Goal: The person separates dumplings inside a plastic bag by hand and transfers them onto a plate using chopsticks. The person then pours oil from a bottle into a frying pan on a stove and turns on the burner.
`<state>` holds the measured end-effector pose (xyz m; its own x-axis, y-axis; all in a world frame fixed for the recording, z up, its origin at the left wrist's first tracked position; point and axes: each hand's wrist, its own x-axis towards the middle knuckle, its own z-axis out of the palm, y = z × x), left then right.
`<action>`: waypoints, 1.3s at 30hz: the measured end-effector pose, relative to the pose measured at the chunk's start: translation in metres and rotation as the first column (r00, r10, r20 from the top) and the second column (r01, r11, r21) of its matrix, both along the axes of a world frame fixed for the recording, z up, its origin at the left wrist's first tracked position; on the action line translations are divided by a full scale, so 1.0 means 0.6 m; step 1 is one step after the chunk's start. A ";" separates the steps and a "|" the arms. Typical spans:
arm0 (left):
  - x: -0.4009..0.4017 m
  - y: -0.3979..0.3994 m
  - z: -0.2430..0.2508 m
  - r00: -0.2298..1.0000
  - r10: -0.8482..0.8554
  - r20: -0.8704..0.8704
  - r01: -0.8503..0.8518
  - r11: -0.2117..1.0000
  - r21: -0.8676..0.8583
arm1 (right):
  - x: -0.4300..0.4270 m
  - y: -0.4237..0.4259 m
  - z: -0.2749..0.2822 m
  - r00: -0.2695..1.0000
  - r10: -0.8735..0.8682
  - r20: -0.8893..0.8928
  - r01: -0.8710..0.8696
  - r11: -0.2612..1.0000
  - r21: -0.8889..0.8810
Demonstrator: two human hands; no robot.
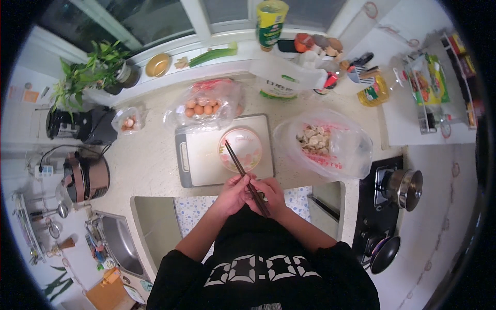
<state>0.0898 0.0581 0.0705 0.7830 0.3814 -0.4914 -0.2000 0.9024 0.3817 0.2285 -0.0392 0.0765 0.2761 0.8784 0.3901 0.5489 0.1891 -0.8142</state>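
My left hand (231,197) and my right hand (272,195) meet in front of my body, at the counter's near edge. Both have their fingers closed around a pair of dark chopsticks (234,156). The chopsticks slant up and left, their far tips over a white floral bowl (252,141). That bowl stands on a white cutting board (201,162) with a grey rim; I cannot tell what is in it. Beyond the board's far edge lies a clear plastic bag of brown eggs (198,109). To the right, an open plastic bag (348,145) holds pale dumpling-like pieces (314,140).
On the right, a black gas stove (368,217) carries a steel pot (403,190) and a frying pan (386,254). A rice cooker (89,176) and a sink (120,240) are at left. Eggshells (128,123) fill a small bag; an oil bottle (374,91) stands back right.
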 end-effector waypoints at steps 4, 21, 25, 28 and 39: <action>0.065 -0.022 0.013 0.986 -0.121 -0.114 0.135 0.982 0.129 | 0.054 -0.017 0.060 0.981 -0.094 0.172 0.073 0.990 0.123; 0.234 0.065 -0.028 0.881 -0.095 -0.464 0.438 0.537 0.721 | 0.344 -0.139 0.141 0.753 -0.647 -0.121 0.605 0.753 -0.259; 0.249 0.059 -0.033 0.854 -0.160 -0.494 0.460 0.675 0.577 | 0.374 -0.105 0.063 0.635 -0.745 -0.205 0.613 0.647 -0.454; 0.249 0.060 -0.040 0.843 -0.194 -0.502 0.478 0.701 0.530 | 0.386 -0.087 0.025 0.625 -0.752 -0.209 0.590 0.631 -0.504; 0.225 0.073 -0.043 0.807 -0.263 -0.528 0.536 0.702 0.469 | 0.421 -0.068 -0.052 0.651 -0.748 -0.130 0.593 0.608 -0.528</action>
<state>0.2248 0.1022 0.0446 0.7147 0.3871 -0.5825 0.4165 0.4335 0.7991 0.4812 -0.0798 0.0452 0.8856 0.4315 -0.1716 0.0842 -0.5126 -0.8545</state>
